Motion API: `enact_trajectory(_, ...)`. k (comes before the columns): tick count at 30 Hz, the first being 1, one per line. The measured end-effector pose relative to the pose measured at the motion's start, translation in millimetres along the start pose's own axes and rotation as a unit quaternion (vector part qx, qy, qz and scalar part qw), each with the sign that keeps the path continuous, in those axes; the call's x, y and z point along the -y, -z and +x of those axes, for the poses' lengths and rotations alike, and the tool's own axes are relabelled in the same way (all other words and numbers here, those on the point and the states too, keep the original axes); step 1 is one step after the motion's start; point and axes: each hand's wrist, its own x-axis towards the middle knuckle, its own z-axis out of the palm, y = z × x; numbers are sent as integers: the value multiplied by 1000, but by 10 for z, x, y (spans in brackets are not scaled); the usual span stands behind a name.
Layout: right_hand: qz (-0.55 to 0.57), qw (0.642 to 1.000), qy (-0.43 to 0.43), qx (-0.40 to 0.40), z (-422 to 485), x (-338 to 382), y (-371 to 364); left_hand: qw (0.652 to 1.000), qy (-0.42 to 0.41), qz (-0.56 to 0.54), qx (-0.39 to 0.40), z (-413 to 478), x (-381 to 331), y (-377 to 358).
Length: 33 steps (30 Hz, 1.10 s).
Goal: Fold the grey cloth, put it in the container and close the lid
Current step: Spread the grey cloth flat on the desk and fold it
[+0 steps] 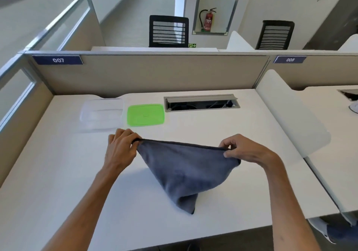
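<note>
White tabletop (222, 134), office cubicle | cloth (186, 171) held above it, lower tip touching, box (101, 114) and lid (145, 114) behind | risk: uneven fold or slipped corner from light pinch | left hand (121, 150) and right hand (244, 150) each pinching a top corner, arms extended, edge taut.
</note>
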Motion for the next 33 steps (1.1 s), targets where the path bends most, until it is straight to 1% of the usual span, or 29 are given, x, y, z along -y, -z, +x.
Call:
enact_trajectory(1, -16, 1000, -7, -20, 22, -33, 25, 1000, 15, -5, -5, -30, 33, 18)
enact_trajectory(3, -55, 994, -24, -87, 101, -68, 40, 999, 29, -9, -11, -50, 71, 54)
enact_trajectory(5, -101, 981, -37, -164, 213, -62, 22, 999, 36, -15, -17, -16, 73, 96)
enact_trajectory(8, -126, 957, -35, -260, 358, 12, 22, 998, 45, -24, -38, 135, -27, 197)
enact_trajectory(12, -116, 934, -13, -339, 587, 217, 55, 995, 75, -6, -64, 443, -206, 404)
enact_trajectory(16, -110, 909, 17, -402, 700, 463, 206, 990, 86, -8, -114, 729, -358, 709)
enact_trajectory(20, -93, 892, 42, -440, 671, 695, 396, 983, 71, -15, -169, 897, -488, 1008)
enact_trajectory(24, -49, 873, 82, -478, 508, 822, 545, 971, 24, 9, -240, 916, -587, 1256)
enact_trajectory(27, -24, 866, 112, -486, 366, 786, 529, 964, 1, 14, -265, 773, -625, 1315)
enact_trajectory(30, -23, 876, 122, -467, 292, 605, 353, 962, -2, 30, -273, 434, -612, 1143)
enact_trajectory(33, -38, 907, 84, -411, 303, 251, 28, 968, 11, 61, -244, -52, -490, 710)
